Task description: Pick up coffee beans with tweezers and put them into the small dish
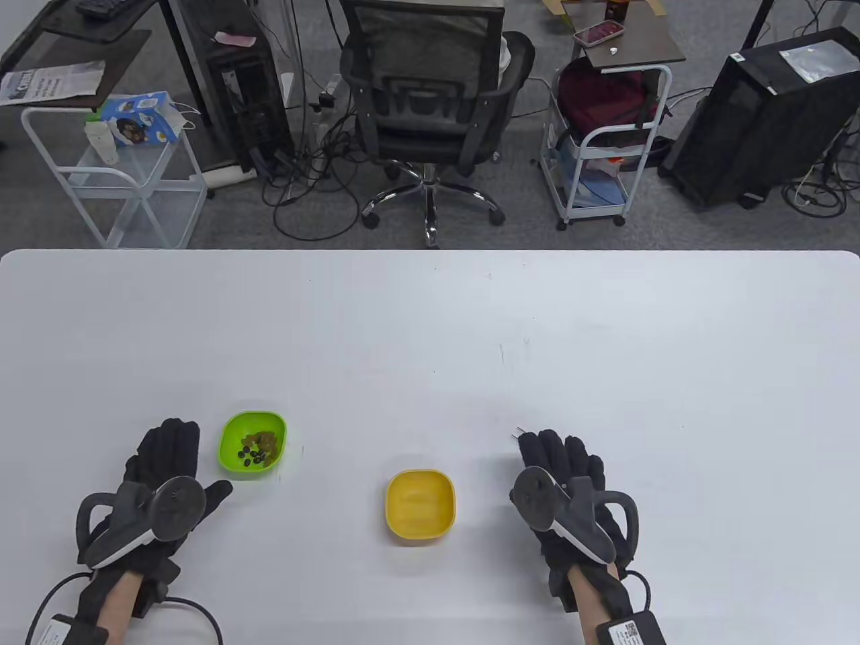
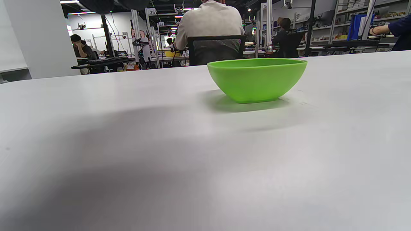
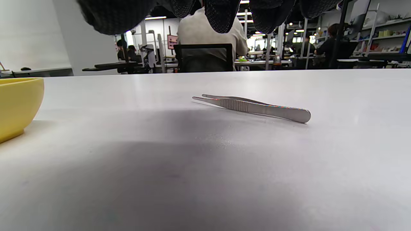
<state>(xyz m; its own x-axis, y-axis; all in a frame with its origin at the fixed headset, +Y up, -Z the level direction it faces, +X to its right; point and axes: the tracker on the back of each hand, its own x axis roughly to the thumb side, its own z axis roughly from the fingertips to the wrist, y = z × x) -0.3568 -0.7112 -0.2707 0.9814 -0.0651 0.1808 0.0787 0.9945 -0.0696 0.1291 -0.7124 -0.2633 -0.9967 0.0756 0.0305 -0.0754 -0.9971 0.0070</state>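
Note:
A green dish [image 1: 253, 444] holds several dark coffee beans [image 1: 254, 456] and some lighter pieces; it also shows side-on in the left wrist view [image 2: 257, 78]. An empty yellow dish [image 1: 420, 504] sits right of it; its edge shows in the right wrist view [image 3: 17, 102]. Metal tweezers [image 3: 253, 106] lie flat on the table under my right hand [image 1: 561, 463]; only their tips [image 1: 519, 432] stick out past the fingers in the table view. My right fingers [image 3: 221, 12] hang above the tweezers without touching them. My left hand [image 1: 164, 470] is open and empty just left of the green dish.
The white table [image 1: 430, 336] stretches far behind the dishes. Beyond its far edge stand an office chair [image 1: 430, 114], two trolleys and a computer tower on the floor.

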